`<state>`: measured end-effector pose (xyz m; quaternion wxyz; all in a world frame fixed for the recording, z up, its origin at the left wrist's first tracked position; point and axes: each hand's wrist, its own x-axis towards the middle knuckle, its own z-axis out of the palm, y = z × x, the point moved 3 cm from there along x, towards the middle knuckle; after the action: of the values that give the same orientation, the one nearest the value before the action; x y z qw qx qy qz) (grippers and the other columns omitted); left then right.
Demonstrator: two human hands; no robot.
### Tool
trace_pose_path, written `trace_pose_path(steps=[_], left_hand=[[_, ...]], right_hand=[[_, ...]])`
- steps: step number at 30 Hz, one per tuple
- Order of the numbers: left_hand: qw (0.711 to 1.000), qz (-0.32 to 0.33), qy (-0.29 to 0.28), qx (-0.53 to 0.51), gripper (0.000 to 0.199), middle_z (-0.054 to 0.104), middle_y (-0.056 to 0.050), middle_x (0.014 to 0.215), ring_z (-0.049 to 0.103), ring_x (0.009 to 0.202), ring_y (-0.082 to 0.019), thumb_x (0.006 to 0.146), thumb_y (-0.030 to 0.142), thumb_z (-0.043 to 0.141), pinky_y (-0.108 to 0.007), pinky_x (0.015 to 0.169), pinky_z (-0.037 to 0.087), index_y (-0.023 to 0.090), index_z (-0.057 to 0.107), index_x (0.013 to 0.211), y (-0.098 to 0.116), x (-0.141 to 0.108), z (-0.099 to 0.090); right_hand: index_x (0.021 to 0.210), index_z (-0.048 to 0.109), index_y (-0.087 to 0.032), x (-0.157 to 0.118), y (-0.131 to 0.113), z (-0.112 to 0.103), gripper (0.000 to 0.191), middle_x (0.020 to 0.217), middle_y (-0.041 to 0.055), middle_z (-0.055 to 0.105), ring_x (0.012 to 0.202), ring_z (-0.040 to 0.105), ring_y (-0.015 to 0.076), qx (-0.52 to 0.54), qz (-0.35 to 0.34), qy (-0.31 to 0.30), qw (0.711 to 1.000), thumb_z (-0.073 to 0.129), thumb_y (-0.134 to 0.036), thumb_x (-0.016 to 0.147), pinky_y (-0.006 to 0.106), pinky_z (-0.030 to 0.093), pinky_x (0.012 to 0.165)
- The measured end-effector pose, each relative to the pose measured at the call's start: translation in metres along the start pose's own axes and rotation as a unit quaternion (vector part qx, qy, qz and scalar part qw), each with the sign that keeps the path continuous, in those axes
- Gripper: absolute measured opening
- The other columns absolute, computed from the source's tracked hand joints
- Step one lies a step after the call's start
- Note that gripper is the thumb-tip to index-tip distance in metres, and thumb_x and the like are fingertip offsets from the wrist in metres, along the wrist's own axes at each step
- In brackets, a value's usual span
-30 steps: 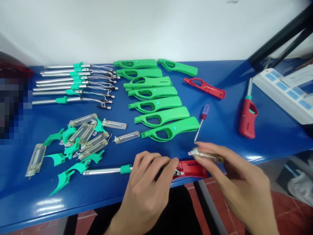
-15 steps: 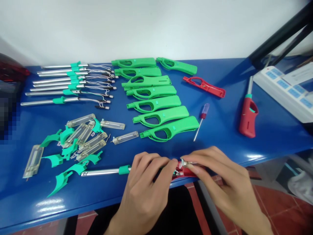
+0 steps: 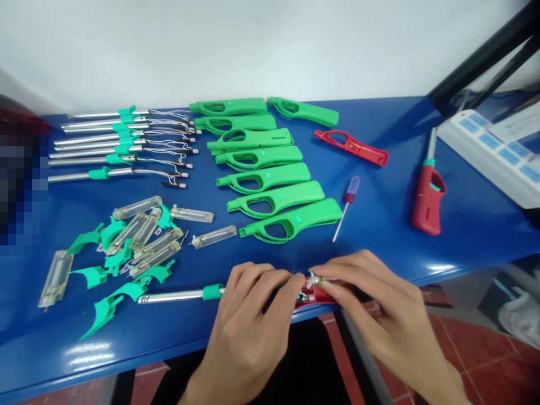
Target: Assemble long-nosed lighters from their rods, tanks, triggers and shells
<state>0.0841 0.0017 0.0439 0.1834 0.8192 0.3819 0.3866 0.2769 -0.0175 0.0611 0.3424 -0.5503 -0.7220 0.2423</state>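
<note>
My left hand is closed around an open red lighter casing half at the table's front edge, covering much of it. A silver lighter tube with a teal collar sticks out to the left from under this hand. White wire and small parts show inside the casing between my hands. My right hand pinches a clear fuel tank by thumb and fingers, its metal valve end pointing left over the casing. The rest of the tank is hidden by the fingers.
Several green casings, a red casing half and a screwdriver lie behind my hands. At left are tubes with wires, clear tanks and teal triggers. A whole red lighter lies near a power strip.
The view has shifted very slightly, so the table items sit a little further left. Both hands keep nearly the same grip and place, the tank's valve end still over the red casing.
</note>
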Motion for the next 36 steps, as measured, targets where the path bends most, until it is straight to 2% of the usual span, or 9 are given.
trace_pose_path(steps=[12,23,36], left_hand=[[1.000,0.000,-0.013,-0.005,0.022,0.075,-0.009,0.105,0.061,0.101,-0.023,0.098,-0.001,0.064,-0.040,0.090,0.052,0.009,0.074,0.115,0.0013,0.0005,-0.0009],[0.999,0.001,-0.039,-0.007,0.022,0.074,-0.010,0.109,0.059,0.105,-0.023,0.100,0.001,0.062,-0.039,0.093,0.052,0.007,0.072,0.118,0.0008,-0.0007,-0.0021],[1.000,0.007,-0.029,-0.004,0.023,0.075,-0.011,0.109,0.061,0.104,-0.024,0.099,-0.001,0.061,-0.041,0.091,0.054,0.007,0.072,0.117,0.0006,-0.0015,-0.0019]], right_hand=[[0.109,0.078,-0.022,0.0014,0.0028,0.0069,0.021,0.096,0.0034,0.079,0.085,0.071,0.0187,0.035,-0.021,0.046,0.998,0.073,-0.008,0.094,0.034,0.057,0.074],[0.112,0.080,-0.023,0.0041,0.0038,0.0073,0.028,0.096,0.0023,0.082,0.080,0.074,0.0174,0.059,-0.035,0.055,0.996,0.078,-0.006,0.090,0.033,0.058,0.069],[0.113,0.081,-0.027,0.0043,0.0017,0.0078,0.033,0.095,0.0021,0.084,0.078,0.075,0.0199,0.070,-0.038,0.077,0.994,0.078,-0.005,0.089,0.036,0.058,0.067]])
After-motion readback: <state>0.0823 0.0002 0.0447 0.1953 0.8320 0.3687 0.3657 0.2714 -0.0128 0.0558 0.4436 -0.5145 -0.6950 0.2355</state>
